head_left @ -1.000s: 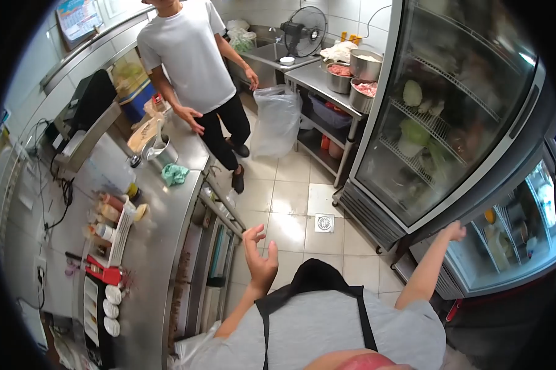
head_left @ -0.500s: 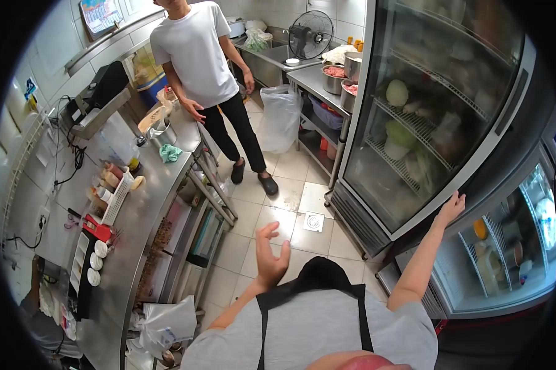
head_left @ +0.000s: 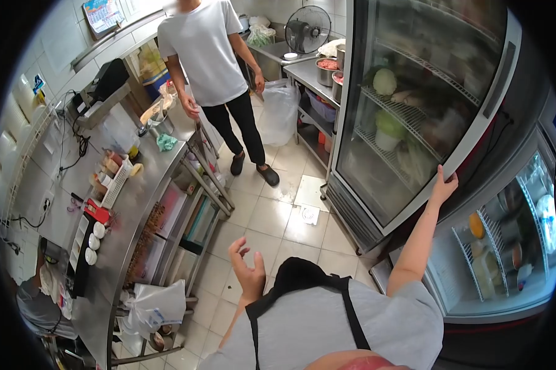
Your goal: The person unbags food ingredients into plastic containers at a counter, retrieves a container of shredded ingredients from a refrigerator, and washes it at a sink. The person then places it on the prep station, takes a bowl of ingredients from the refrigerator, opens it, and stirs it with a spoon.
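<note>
We've got our right hand [head_left: 443, 186] on the glass fridge door's [head_left: 416, 123] edge, right of centre, grip unclear; left hand [head_left: 248, 271] open, lower centre.

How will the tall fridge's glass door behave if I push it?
The door will likely move as one stiff piece, since a rigid-looking frame surrounds the pane. That large pane suggests it is heavy for the right hand at its edge. Its smooth-looking glass may be slippery.

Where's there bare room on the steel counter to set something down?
The steel counter looks bare along its front edge, between the green cloth and white dishes. Farther back it's crowded: bottles, white basket, black rack.
</note>
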A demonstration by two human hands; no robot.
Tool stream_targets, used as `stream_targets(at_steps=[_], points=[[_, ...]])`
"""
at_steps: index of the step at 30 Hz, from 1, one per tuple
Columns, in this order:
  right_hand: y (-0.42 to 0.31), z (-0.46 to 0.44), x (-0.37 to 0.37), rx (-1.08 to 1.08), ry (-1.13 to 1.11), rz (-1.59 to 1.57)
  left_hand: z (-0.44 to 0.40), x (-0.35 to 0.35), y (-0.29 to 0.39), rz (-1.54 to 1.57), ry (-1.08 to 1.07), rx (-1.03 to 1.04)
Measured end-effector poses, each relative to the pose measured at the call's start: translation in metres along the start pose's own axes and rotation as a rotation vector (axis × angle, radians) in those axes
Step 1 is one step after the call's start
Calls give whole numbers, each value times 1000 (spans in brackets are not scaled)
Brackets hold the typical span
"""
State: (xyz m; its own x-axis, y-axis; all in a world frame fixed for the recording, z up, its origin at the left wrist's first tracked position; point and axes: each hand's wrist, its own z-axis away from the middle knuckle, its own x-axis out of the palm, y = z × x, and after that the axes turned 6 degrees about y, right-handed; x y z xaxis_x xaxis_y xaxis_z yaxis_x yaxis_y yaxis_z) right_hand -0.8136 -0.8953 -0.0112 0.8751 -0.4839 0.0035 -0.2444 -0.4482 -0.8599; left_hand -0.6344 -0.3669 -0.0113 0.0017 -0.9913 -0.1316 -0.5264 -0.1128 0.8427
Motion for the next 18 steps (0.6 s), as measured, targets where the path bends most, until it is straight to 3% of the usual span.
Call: stream_targets(at_steps=[12,14,18], points=[[46,-47,4,-69,-126,147,3,-52,22,-57,3,78],[38,-48,-1,-166,-145,244,9,-62,21,-77,-7,70],[48,-60,-1,-58,-283,92,17,-76,23,-62,-25,62]])
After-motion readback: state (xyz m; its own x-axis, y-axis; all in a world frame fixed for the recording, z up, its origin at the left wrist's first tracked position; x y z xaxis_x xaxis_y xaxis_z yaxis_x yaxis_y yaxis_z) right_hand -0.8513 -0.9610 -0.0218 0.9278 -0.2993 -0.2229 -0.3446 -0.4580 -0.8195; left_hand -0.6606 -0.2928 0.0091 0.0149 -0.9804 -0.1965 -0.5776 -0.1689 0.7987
